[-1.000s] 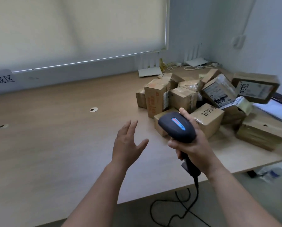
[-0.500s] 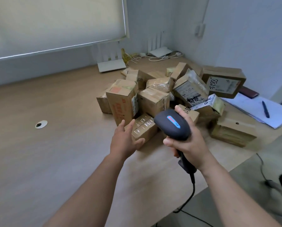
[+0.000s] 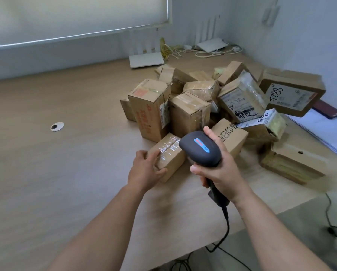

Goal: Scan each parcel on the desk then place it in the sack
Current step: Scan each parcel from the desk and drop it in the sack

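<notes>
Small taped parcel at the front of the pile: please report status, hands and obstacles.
Left hand grips small taped parcel, still on desk. Right hand holds barcode scanner just above it. Tall box stands close behind.

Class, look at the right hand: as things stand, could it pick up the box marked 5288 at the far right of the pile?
Probably not yet. The right hand grips the scanner, so its fingers are taken. The box marked 5288 lies on the far side of the pile, though nothing covers it.

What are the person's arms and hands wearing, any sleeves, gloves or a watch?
Nothing shows: the left hand and right hand are bare, with no gloves or rings. Both forearms are bare down to the frame's edge, with no sleeves, watch or band.
</notes>
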Available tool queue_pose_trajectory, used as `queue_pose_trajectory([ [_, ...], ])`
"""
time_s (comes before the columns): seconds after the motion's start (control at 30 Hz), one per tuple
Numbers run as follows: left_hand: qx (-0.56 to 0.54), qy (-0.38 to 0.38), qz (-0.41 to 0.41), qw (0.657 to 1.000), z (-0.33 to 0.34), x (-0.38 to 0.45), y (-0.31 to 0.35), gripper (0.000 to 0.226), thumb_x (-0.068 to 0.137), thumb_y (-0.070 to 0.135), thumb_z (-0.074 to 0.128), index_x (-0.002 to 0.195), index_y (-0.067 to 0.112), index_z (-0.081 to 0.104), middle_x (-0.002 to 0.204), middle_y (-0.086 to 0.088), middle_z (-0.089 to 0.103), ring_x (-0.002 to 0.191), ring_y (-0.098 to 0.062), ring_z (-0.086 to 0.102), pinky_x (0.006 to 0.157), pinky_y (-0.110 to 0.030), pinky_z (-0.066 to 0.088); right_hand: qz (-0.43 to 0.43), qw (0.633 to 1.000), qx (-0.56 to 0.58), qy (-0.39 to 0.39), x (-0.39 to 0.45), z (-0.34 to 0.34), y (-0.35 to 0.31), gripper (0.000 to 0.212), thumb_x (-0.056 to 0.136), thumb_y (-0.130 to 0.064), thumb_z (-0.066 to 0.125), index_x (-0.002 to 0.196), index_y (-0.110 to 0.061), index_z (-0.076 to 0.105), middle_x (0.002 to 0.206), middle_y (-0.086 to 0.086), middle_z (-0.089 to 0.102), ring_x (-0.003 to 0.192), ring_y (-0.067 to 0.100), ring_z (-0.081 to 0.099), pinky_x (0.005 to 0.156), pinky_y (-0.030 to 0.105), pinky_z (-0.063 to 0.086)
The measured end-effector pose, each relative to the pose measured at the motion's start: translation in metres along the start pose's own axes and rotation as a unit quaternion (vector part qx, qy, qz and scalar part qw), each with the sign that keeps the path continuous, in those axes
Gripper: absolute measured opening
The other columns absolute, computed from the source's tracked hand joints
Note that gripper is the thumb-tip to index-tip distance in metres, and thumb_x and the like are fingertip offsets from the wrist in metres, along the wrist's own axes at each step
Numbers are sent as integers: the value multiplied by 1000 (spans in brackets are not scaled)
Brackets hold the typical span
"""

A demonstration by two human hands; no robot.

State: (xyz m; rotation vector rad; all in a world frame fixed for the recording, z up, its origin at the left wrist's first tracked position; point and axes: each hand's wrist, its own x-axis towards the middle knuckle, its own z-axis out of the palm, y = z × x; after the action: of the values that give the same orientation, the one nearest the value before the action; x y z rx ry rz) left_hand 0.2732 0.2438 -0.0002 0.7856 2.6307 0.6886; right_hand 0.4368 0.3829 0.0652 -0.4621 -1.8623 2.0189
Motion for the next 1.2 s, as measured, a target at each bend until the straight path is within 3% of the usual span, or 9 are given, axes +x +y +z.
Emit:
queue_pose_trajectory([
  [0.13,-57,4,-69,996,-2,-32,-2,64,81,47,68,139,37,42,133,-1,29,116,-20,49,91,-28,45,-5,999,13,-49,-5,-3,-1,92,65,3,78,127,-56,43,92,7,60,45,25,43,40,28,42],
  [0.3,-124,11,-135,983,-2,-76,-10,63,79,51,67,136,37,45,120,3,32,104,-18,57,95,-34,47,-15,995,30,-99,-15,-4,2,89,63,-6,79,123,-63,47,102,13,56,46,20,49,42,29,44],
  [0.4,-173,11,-166,971,-4,-98,-17,71,66,62,64,131,37,50,123,1,44,103,-16,58,95,-35,48,-17,993,30,-116,-21,-3,4,90,62,-8,80,128,-57,44,113,18,55,47,20,50,42,29,44],
  [0.53,-203,44,-199,958,-5,-117,-23,74,62,59,49,129,30,53,119,-6,56,89,-9,62,68,-19,49,-20,992,28,-121,-29,-6,3,91,61,-9,80,131,-54,43,116,19,54,46,22,51,42,29,44],
  [0.6,-165,68,-213,961,-2,-116,-26,74,68,55,42,138,31,43,127,-11,51,99,-20,61,84,-32,52,-24,993,18,-115,-32,-6,0,91,61,-10,80,131,-54,42,111,18,55,46,25,51,42,29,45],
  [0.67,-83,68,-212,971,-2,-114,-24,70,82,51,43,147,34,26,141,-11,38,123,-28,47,102,-40,41,-28,994,13,-109,-34,-6,-3,92,61,-10,81,132,-54,42,111,17,55,46,26,51,42,29,45],
  [0.83,67,38,-187,979,0,-111,-15,80,76,66,57,142,34,26,141,-7,33,129,-27,34,99,-39,38,-28,993,9,-111,-39,2,-10,92,65,-4,78,135,-49,40,114,19,55,46,23,50,41,28,44],
  [1.07,-1,4,-189,982,-14,-103,-20,71,83,55,56,145,31,30,132,-8,41,115,-25,46,89,-34,42,-23,994,-6,-103,-38,7,-15,96,71,8,79,143,-40,36,106,18,56,45,21,48,41,28,45],
  [1.2,-93,-4,-189,977,-24,-104,-33,55,94,43,43,146,28,33,136,-2,52,116,-22,50,94,-33,41,-34,994,2,-102,-32,16,-19,95,64,-5,79,138,-48,39,103,14,59,45,24,48,42,29,44],
])
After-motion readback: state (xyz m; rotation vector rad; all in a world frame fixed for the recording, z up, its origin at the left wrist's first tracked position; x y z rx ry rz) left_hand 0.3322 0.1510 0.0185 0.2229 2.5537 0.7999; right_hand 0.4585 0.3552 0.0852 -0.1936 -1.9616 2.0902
